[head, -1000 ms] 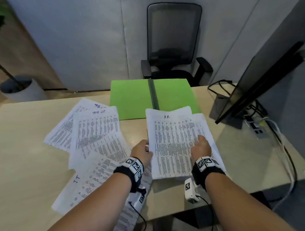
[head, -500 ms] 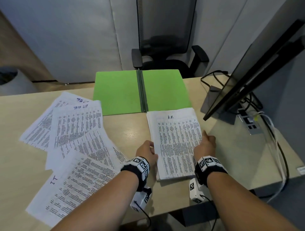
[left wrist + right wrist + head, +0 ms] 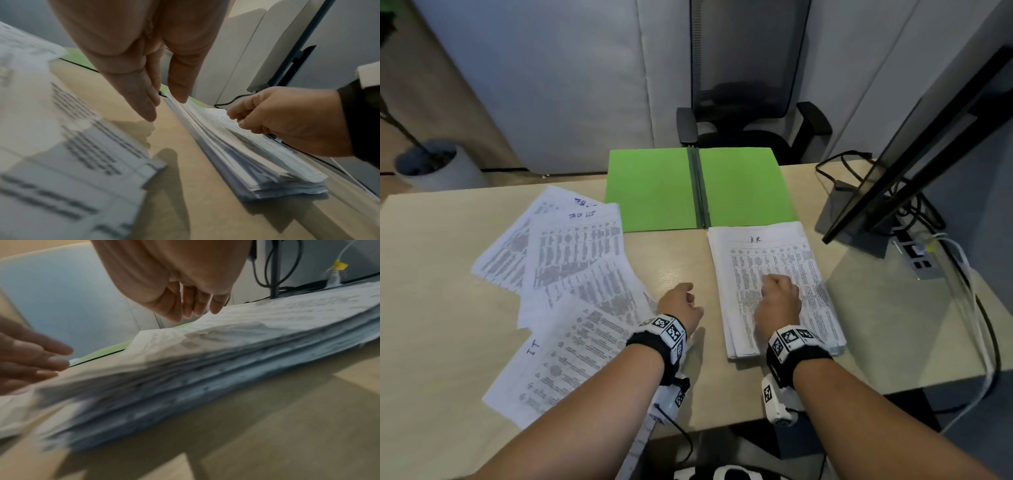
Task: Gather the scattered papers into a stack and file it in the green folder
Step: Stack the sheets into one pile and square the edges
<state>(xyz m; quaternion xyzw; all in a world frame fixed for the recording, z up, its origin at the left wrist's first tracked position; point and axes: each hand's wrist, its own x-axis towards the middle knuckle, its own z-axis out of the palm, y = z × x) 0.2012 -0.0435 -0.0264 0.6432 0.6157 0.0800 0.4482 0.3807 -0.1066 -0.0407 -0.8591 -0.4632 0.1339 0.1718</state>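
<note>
On a pale wooden surface [image 3: 431,308], the green folder [image 3: 654,192] lies open and flat at the far edge, nothing filed in it yet, while the paperwork sits in two camps: a squared stack headed "H.R." [image 3: 767,260] on the right, its top edge touching the folder's near edge, and the scattered papers [image 3: 571,274] fanned loosely across the left half, some marked "Task List" and one "IT". A second ago both hands held that stack by its sides, lifted and tapped true; half a second ago it was down with a hand at each edge — now both have let go. The left hand [image 3: 679,306] has come off the stack's left edge and hangs over bare wood between the two groups, fingers [image 3: 144,104] straight, held together and pointing down, holding nothing. The right hand [image 3: 779,301] has shifted from the stack's right edge to above its middle, fingers [image 3: 197,305] loosely bent, tips near the top sheet and gripping nothing; whether they touch the paper cannot be told. The judgement: one batch is squared and parked beside the folder, and the left hand looks set to go for the loose sheets — gathering is partly done, filing not begun.
</note>
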